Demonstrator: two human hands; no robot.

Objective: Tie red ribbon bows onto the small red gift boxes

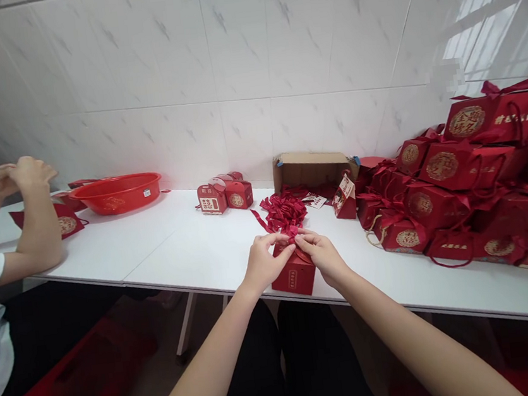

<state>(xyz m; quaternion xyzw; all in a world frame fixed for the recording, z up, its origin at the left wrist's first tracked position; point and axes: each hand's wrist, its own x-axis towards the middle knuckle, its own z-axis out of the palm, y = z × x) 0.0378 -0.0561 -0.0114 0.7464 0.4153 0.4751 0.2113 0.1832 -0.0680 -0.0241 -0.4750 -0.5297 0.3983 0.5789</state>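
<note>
A red gift box (294, 278) with small gold print stands near the table's front edge, straight ahead of me. On its top is a red ribbon (289, 232). From the left, my left hand (267, 260) pinches this ribbon between thumb and fingers. My right hand (322, 255) pinches it from the right, its fingertips close to the left hand's. Just behind the box lies a heap of red ribbons (284, 210). Fingers partly cover the box's top, and the shape of the ribbon there is hard to make out.
Many finished-looking red gift boxes (445, 199) are piled at the right. An open cardboard box (315, 165) stands by the wall, a small red box (345, 198) before it. Farther left are small red boxes (213, 200), a red basin (118, 194) and a co-worker's arms (37, 211).
</note>
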